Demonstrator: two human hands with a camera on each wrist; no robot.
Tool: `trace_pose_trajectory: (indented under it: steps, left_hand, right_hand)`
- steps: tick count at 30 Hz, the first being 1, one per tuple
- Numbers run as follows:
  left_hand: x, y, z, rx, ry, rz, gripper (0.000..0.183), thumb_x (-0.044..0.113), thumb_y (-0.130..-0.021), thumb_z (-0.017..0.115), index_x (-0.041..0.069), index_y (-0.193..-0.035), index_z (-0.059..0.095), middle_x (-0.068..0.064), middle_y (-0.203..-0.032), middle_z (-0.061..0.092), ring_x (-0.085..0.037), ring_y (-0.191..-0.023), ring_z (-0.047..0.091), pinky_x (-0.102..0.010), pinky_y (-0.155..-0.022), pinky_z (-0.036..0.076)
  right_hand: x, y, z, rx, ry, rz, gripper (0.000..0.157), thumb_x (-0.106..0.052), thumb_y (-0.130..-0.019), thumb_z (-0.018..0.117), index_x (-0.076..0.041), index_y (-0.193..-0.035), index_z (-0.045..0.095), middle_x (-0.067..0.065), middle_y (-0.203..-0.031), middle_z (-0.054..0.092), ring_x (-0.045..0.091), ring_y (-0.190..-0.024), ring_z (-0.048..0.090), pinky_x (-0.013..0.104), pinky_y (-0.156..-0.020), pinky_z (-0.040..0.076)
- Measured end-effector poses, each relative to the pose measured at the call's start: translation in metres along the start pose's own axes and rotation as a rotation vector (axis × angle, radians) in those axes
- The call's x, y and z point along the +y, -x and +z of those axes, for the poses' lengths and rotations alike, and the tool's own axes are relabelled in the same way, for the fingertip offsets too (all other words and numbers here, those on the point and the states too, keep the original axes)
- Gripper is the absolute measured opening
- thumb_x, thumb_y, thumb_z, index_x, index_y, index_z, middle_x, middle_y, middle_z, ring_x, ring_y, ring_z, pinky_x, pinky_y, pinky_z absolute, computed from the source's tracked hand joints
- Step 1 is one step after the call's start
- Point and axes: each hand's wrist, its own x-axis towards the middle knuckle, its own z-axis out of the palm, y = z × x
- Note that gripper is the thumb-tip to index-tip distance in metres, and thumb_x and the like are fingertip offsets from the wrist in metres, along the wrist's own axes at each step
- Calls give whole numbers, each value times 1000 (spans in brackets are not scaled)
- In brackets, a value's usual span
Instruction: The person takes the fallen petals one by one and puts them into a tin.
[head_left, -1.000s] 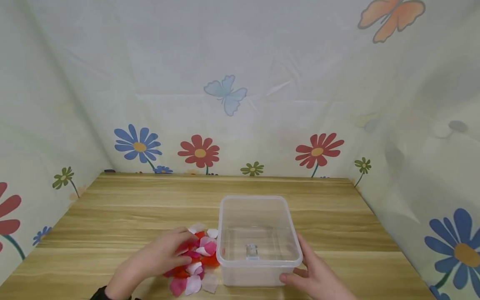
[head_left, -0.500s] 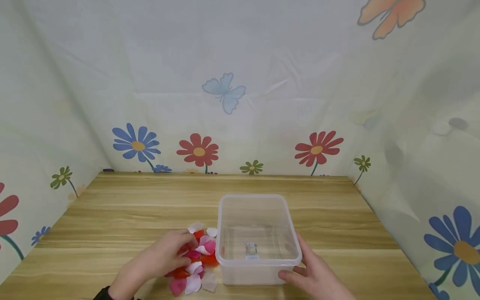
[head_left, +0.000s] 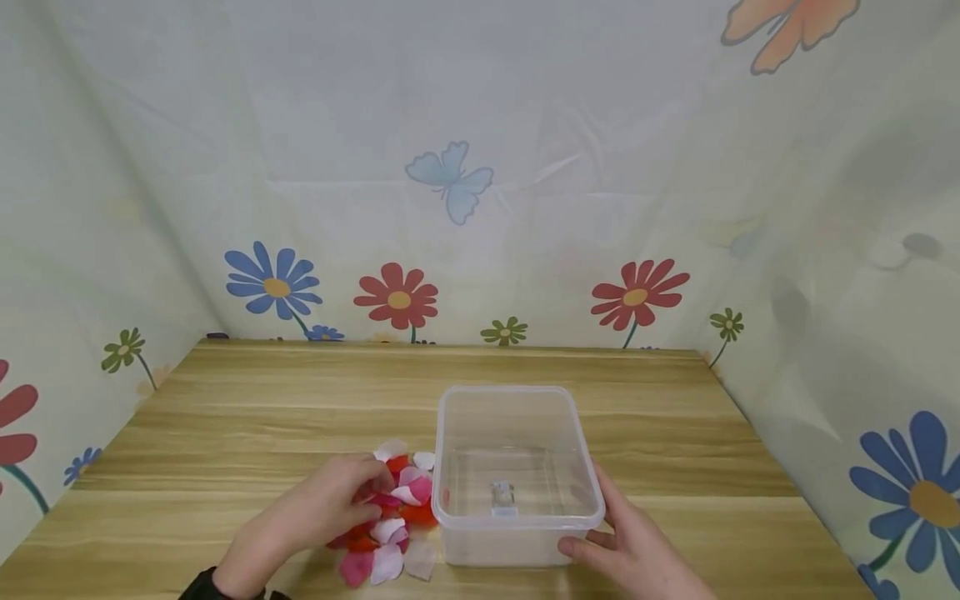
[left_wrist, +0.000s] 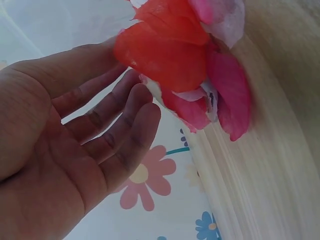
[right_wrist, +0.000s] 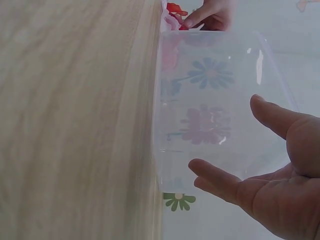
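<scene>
Artificial flower petals (head_left: pixel 387 560) in red, pink and white lie in a loose pile on the table, left of a clear plastic box (head_left: pixel 510 546). My left hand (head_left: pixel 326 504) reaches over the pile's left side. In the left wrist view its fingers bend gently, with the tips against red petals (left_wrist: pixel 165 55); the thumb's tip is partly hidden. My right hand (head_left: pixel 633 546) rests against the box's front right corner, thumb at the front and fingers along the right side. The right wrist view shows these fingers spread and fairly straight beside the box wall (right_wrist: pixel 245 85).
The lidless box stands upright on the wood-grain table (head_left: pixel 300 400). A small pale rectangular patch (head_left: pixel 503 497) shows inside it; what it is, I cannot tell. A flower-printed cloth (head_left: pixel 337 208) encloses the table at the back and sides.
The left fingers shift very slightly among the petals. The right hand and the box stay in place; the head view tilts a little.
</scene>
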Motion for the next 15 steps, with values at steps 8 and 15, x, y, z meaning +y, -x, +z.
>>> trace_pose_trajectory:
  steps: [8, 15]
  left_hand:
    - [3, 3, -3, 5, 1, 10, 17, 8, -84, 78, 15, -96, 68, 14, -83, 56, -7, -74, 52, -19, -67, 47]
    - [4, 11, -11, 0, -12, 46, 16, 16, -87, 75, 20, -85, 60, 14, -72, 48, -5, -65, 48, -18, -58, 42]
  right_hand:
    - [-3, -1, 0, 21, 12, 65, 98, -18, -85, 78, -23, -158, 13, 16, -147, 30, 34, -118, 46, 30, -89, 48]
    - [-6, 0, 0, 31, 25, 98, 98, -19, -84, 79, -25, -158, 14, 14, -147, 31, 34, -118, 45, 30, -88, 48]
